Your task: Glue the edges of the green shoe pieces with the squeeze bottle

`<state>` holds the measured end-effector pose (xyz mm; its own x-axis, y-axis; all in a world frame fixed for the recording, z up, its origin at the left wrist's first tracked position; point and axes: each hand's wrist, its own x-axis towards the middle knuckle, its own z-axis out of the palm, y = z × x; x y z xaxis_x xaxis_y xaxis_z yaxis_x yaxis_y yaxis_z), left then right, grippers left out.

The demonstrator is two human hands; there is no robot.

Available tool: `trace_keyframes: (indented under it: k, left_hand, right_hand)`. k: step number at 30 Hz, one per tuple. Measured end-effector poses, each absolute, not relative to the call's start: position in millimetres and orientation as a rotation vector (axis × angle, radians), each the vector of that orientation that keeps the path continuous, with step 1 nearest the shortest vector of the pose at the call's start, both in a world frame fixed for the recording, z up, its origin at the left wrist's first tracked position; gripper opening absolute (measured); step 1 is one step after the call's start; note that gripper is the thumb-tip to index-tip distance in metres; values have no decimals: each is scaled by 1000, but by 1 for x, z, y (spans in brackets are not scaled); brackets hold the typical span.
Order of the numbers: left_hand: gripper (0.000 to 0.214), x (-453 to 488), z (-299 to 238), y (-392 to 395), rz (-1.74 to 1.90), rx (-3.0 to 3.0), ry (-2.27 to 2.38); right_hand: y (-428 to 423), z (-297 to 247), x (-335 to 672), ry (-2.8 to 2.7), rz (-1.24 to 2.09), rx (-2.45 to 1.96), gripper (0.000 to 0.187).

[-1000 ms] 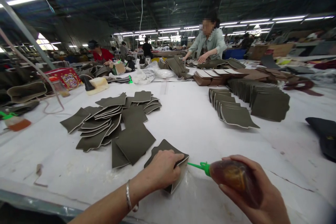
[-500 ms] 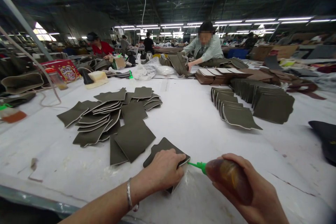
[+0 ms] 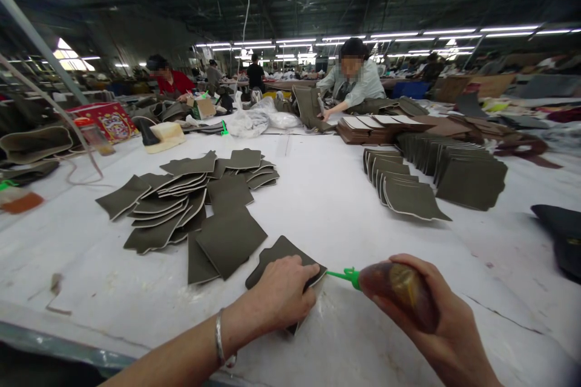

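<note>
Right fingers (image 3: 420, 265) clamp the bottle (image 3: 398, 290), its long axis crosswise, green nozzle (image 3: 351, 277) pointing left.

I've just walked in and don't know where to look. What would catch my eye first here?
Probably the amber bottle in the right hand, low and right of centre, its green nozzle aimed at the corner of a dark piece under the left hand. Next, the loose pile of similar pieces on the table's left, against the neater rows on the right.
</note>
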<state>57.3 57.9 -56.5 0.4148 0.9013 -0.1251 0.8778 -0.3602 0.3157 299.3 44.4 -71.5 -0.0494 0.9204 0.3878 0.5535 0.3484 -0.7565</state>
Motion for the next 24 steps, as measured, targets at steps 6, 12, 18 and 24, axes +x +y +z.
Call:
trace_keyframes:
  k: [6,12,18,24]
  left_hand:
    - [45,57,-56,56,106,2311,1548]
    - [42,56,-55,54,114,2312,1532]
    - [42,55,-56,53,115,2306,1529]
    - [45,55,-56,53,110,2284,1534]
  right_hand:
    - [38,-74,297,-1715,608,-1303,42]
    - [37,-76,296,-1604,604,-1364,44]
    - [26,-78,289,-1595,723,-1346,42]
    - [21,-76,286,-1538,694,-1390,44]
